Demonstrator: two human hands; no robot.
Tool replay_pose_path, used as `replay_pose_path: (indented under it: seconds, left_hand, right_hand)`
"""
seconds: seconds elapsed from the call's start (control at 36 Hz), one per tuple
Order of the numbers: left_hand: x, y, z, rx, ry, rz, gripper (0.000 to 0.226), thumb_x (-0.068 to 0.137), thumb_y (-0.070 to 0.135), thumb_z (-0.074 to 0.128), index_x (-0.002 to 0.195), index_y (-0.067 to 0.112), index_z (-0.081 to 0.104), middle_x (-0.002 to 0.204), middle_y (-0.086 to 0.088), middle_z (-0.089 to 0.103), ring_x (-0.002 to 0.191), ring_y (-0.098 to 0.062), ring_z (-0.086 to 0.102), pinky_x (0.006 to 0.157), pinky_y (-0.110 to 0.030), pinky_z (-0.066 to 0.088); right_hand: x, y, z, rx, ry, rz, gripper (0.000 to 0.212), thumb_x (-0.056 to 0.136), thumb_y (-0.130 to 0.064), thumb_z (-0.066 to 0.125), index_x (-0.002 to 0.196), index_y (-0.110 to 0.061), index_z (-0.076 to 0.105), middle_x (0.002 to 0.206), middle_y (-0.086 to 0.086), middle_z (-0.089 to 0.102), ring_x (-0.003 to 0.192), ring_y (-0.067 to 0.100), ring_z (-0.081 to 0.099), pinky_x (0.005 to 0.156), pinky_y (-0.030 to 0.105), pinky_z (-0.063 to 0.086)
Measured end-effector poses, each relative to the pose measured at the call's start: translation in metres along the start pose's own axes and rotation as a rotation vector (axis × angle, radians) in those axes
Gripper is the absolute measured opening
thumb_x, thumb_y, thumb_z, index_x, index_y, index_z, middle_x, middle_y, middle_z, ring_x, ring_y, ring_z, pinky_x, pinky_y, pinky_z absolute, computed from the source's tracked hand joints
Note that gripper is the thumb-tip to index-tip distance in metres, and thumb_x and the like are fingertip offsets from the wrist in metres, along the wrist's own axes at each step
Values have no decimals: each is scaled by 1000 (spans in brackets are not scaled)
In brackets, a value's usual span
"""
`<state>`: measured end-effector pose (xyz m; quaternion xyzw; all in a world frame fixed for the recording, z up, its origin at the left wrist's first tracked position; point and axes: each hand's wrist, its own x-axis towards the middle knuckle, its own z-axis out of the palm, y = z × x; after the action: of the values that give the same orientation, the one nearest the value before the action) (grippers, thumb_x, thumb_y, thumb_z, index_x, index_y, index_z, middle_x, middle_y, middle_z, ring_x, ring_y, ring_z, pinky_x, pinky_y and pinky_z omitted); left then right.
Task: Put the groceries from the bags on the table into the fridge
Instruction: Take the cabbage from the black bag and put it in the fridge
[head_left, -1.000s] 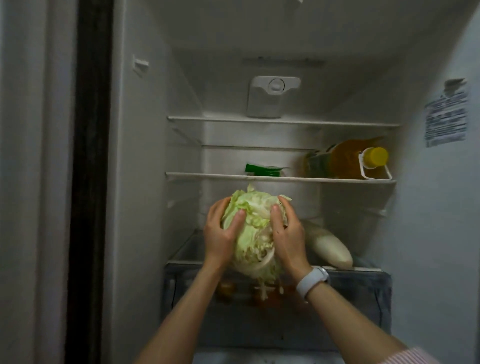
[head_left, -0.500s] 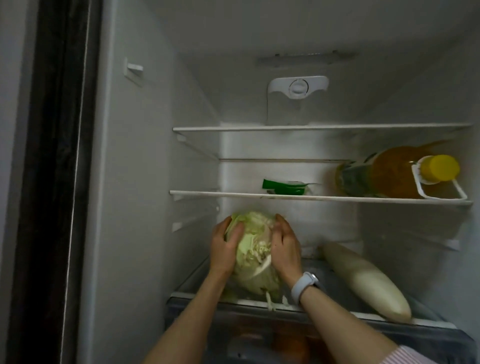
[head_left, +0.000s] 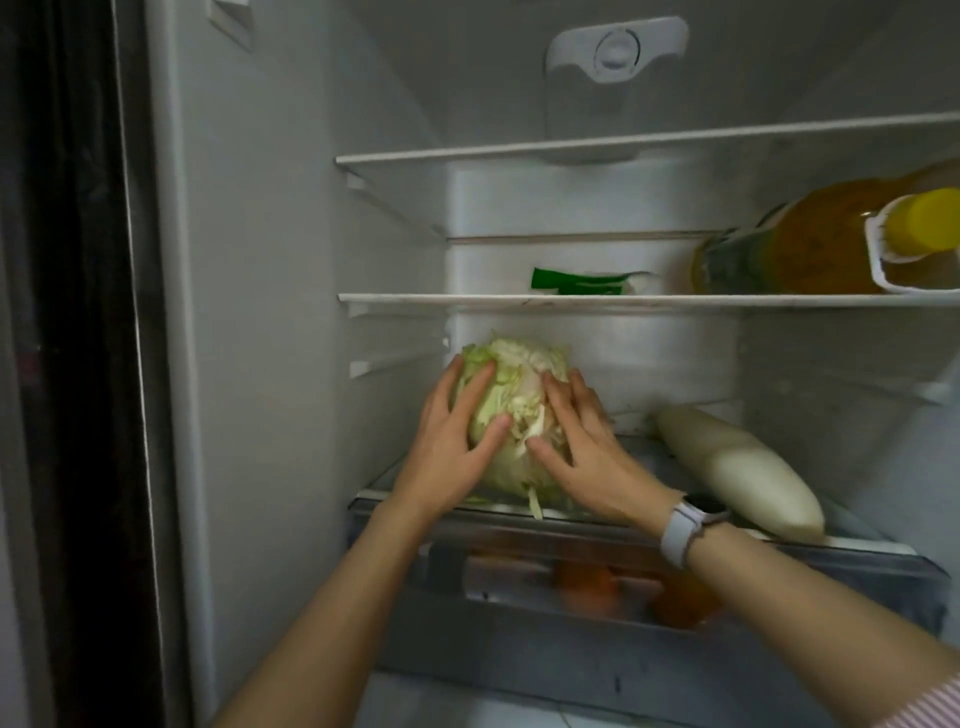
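The step in hand looks like the setting-down of one grocery item: a round, pale green head of cabbage (head_left: 511, 415) with loose, ragged outer leaves sits on the clear glass bottom shelf (head_left: 644, 457) of the open white fridge, which serves here as the landmark. On that shelf the cabbage stands toward the left end, close to the front edge, with a few leaf shreds hanging over the lip.

The left hand (head_left: 452, 447) lies against the cabbage's left flank, fingers fairly straight and spread, thumb across the front. The right hand (head_left: 582, 447), with a white smartwatch (head_left: 688, 527) on its wrist, lies against the right flank in the same way, fingers extended and only slightly curved to the leaves. Neither hand wraps the cabbage tightly; they cup and steady it, and its weight seems to rest on the shelf.

To the right on the same shelf, well apart from the cabbage, lies a long white radish (head_left: 737, 467) pointing toward the back. On the shelf above sit a flat green packet (head_left: 576, 280) near the middle and a large amber bottle of oil with a yellow cap (head_left: 810, 244) lying on its side at the right. Below the bottom shelf, a smoky translucent drawer (head_left: 649, 587) holds blurred orange items I cannot identify.

The next move probably calls for a short push to seat the cabbage deeper, away from the edge, then letting go gently so it does not roll forward, and going back for more groceries.
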<state>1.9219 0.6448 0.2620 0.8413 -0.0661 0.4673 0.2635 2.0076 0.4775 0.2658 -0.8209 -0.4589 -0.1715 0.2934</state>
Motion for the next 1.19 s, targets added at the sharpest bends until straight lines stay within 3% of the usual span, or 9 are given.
replay_pose_path:
  seconds: [0.08,0.17,0.31,0.39,0.47,0.58,0.67,0.81,1.19]
  left_hand:
    - [-2,-2,-9,0,-116,-23,66,84,51,58,133,56,14,157,10,-2,143,-13,8,114,-30,17]
    - [5,-4,-16,37,-170,-17,77,81,43,65,142,42,19,158,3,-1,143,-12,7,112,-23,14]
    - [24,-14,-15,38,-130,-33,69,85,34,64,144,26,30,154,-6,22,141,-17,23,109,-17,18]
    - [37,-23,-12,-55,-44,-139,59,90,30,58,143,23,34,144,-7,43,132,-22,42,108,-27,33]
    - [48,-24,-7,76,3,-224,55,95,36,48,145,28,27,140,-11,48,124,-31,48,99,-32,39]
    - [47,-21,9,153,-8,-192,54,98,40,35,147,35,13,153,-6,28,131,-33,40,99,-42,42]
    - [41,-24,24,116,-69,-111,55,99,40,31,148,36,6,158,0,5,144,-26,11,112,-45,28]
    - [38,-10,33,203,-184,-117,58,99,41,29,146,39,-5,158,5,-12,145,-27,-8,116,-49,13]
    - [0,19,4,390,-165,-119,64,91,39,48,147,35,17,157,-6,6,141,-33,12,107,-59,27]
  right_hand:
    - [-6,4,-3,-107,-62,-41,97,81,-55,57,132,-53,-25,152,-3,-29,141,23,-21,116,47,7]
    - [-1,5,-4,-100,-35,-50,101,79,-45,65,135,-51,-19,154,-1,-21,143,23,-13,117,46,12]
    - [26,6,-4,-97,31,-104,85,84,-37,62,146,-38,3,156,4,-3,144,23,4,117,36,13]
    - [46,-4,1,-101,70,-108,72,89,-29,56,146,-33,12,157,5,5,144,23,9,117,34,16]
    - [58,-11,9,-40,152,-96,63,92,-19,51,146,-27,18,156,7,11,142,25,14,116,32,17]
    - [55,2,18,66,190,-28,61,93,-16,49,146,-25,18,155,10,16,142,26,17,117,32,16]
    - [40,16,14,91,172,-34,63,93,-14,49,146,-19,16,155,10,15,142,25,17,117,33,15]
    - [11,24,0,-59,57,16,70,92,-20,48,148,-19,5,156,7,13,141,25,20,116,36,21]
    - [-38,-18,-13,-150,63,175,56,94,-22,45,145,-14,22,148,11,32,136,28,31,111,39,27]
